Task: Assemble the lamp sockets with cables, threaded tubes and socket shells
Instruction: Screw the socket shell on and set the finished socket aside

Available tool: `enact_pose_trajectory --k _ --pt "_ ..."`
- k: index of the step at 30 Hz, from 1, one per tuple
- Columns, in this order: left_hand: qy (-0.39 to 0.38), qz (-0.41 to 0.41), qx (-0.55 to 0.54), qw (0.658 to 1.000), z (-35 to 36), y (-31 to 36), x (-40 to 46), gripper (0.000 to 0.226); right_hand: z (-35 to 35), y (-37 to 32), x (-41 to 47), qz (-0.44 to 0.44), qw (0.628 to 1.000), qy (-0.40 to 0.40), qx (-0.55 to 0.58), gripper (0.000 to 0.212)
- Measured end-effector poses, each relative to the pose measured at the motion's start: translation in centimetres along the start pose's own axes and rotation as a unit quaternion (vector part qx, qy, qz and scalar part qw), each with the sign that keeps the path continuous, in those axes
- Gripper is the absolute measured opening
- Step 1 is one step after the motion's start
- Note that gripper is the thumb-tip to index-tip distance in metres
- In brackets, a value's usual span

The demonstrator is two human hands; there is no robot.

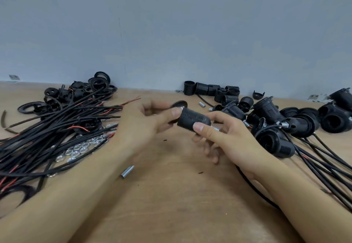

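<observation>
A black threaded socket shell (193,120) is held above the middle of the wooden table (171,195). My right hand (224,138) grips its right end between thumb and fingers, where a small metal threaded tube (215,128) sticks out. My left hand (144,121) pinches the shell's left end with the thumb on its rim; a black ring-shaped part (179,104) shows behind those fingers. A black cable (253,189) runs under my right wrist toward the table's near edge.
A heap of black cables with red cores (49,128) lies at left, with black rings (101,82), metal nuts (80,148) and a loose metal tube (127,171). Empty shells (211,90) stand at the back wall. Several assembled sockets with cables (276,141) lie at right.
</observation>
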State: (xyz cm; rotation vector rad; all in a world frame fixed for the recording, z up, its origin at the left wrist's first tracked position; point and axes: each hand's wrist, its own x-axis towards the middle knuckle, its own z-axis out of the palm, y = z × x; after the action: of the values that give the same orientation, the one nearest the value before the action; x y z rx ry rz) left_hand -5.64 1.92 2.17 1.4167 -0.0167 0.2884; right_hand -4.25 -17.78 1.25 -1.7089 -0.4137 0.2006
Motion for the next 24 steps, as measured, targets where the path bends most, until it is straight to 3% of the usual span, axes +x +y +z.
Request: enact_pose_trajectory --k 3,9,14,19,22,24 --pt "-0.033 -0.042 -0.053 0.997 -0.4 -0.6 -0.7 0.03 0.0 0.2 0.0 -0.016 1.0 0.004 -0.007 0.04" --pt "-0.111 -0.064 -0.029 0.991 -1.4 -0.1 -1.0 0.035 0.3 0.2 -0.3 -0.044 0.999 0.013 -0.007 0.039" --pt "-0.136 -0.061 -0.021 0.989 -1.7 0.0 -1.1 0.062 0.6 0.2 -0.7 -0.124 0.989 0.047 -0.069 0.034" --pt "-0.171 -0.105 -0.051 0.978 -1.8 0.4 -1.3 0.044 0.3 0.7 -1.0 -0.24 0.945 0.07 -0.209 0.037" --pt "-0.178 -0.139 -0.026 0.974 -1.7 0.2 -1.2 0.048 0.5 1.0 -0.7 -0.3 0.908 0.094 -0.278 0.037" --pt "-0.172 -0.14 -0.017 0.975 -1.7 -0.2 -1.1 0.049 0.3 0.9 -0.5 -0.309 0.903 0.089 -0.285 0.036"
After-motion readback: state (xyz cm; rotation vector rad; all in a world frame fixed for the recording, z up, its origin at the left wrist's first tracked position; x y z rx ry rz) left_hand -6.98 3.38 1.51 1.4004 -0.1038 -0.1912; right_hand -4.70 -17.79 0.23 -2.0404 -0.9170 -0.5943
